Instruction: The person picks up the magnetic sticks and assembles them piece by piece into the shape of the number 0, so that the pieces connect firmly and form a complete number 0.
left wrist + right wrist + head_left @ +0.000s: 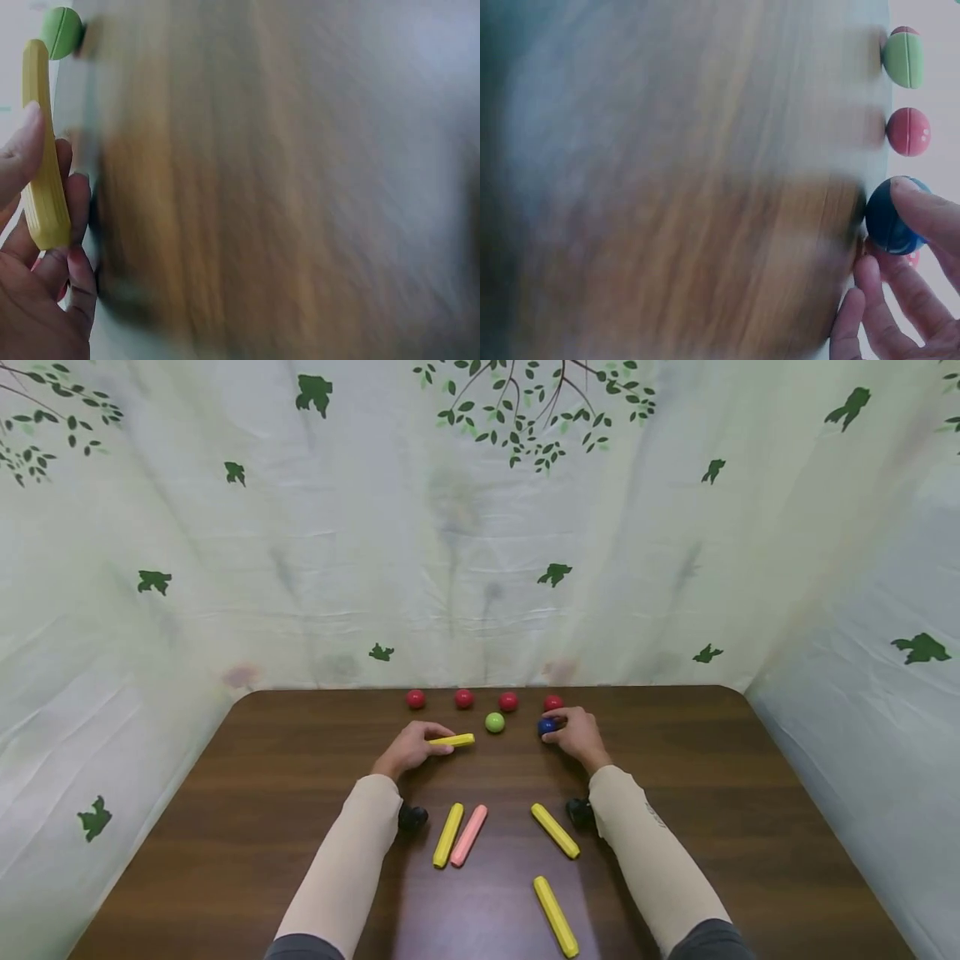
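My left hand (414, 748) holds a yellow ridged stick (459, 740) between thumb and fingers, over the far part of the table. In the left wrist view the stick (45, 150) lies along the fingers with the thumb on its side. A small green ball (494, 722) sits just beyond its far end. My right hand (581, 737) pinches a dark blue ball (547, 726), thumb on one side and fingers on the other. In the right wrist view the blue ball (894, 217) is low over or on the tabletop. A red ball (553, 702) stands right behind it, partly hidden.
Along the brown table's (300, 827) far edge stand more red balls (464, 698) in a row. Nearer lie a yellow stick (448, 835) beside a pink stick (469, 836), and two more yellow sticks (556, 832) to the right. A leaf-patterned curtain (360, 568) hangs behind.
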A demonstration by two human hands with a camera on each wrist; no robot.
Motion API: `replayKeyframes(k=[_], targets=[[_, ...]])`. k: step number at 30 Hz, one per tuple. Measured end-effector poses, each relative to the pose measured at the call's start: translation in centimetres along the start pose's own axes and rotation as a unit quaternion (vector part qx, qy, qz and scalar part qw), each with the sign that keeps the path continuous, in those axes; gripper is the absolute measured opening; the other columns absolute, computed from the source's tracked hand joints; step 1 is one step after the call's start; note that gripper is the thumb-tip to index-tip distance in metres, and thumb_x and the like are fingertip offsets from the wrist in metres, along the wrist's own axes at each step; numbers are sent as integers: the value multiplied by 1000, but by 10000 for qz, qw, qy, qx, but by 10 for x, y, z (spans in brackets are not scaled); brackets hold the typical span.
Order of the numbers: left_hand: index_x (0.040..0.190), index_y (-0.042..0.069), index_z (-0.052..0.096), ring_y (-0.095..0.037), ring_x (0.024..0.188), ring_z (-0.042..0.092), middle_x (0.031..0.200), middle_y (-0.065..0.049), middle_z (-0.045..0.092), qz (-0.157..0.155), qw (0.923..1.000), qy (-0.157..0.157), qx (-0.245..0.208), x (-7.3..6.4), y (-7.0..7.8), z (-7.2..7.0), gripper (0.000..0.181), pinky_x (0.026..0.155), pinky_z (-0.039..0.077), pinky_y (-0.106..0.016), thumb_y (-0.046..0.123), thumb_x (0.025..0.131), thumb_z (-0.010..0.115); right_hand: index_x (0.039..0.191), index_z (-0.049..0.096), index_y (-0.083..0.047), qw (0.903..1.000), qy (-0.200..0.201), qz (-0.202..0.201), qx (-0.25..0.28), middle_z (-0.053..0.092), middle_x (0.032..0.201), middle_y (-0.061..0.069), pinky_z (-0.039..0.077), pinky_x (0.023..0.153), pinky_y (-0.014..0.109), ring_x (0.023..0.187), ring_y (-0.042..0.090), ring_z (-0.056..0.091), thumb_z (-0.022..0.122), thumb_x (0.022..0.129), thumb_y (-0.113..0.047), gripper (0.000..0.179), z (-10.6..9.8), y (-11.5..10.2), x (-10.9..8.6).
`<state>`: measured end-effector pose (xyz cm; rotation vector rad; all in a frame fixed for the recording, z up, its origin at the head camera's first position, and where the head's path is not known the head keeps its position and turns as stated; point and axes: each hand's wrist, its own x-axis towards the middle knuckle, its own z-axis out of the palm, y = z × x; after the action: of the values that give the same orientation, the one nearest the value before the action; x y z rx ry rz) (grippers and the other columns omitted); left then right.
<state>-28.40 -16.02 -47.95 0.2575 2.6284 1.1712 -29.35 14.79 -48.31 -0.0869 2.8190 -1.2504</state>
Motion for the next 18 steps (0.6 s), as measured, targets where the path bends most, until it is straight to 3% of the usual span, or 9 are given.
replayKeyframes(k=[5,18], targets=[[110,4,71,-27,105,54,114,-12,65,-30,9998,111,-171,6,0,4,24,98,39,-44,13,87,71,116,71,-9,10000,32,59,4,67,115,15,44,95,49,113,36,55,79,79,-10,38,1,-2,-1],[110,4,70,-24,102,55,114,-11,65,160,9980,40,-617,8,-8,6,24,95,40,-42,14,88,70,114,70,-8,9986,157,169,480,68,114,15,48,91,45,109,33,60,79,78,-5,38,0,3,-3]])
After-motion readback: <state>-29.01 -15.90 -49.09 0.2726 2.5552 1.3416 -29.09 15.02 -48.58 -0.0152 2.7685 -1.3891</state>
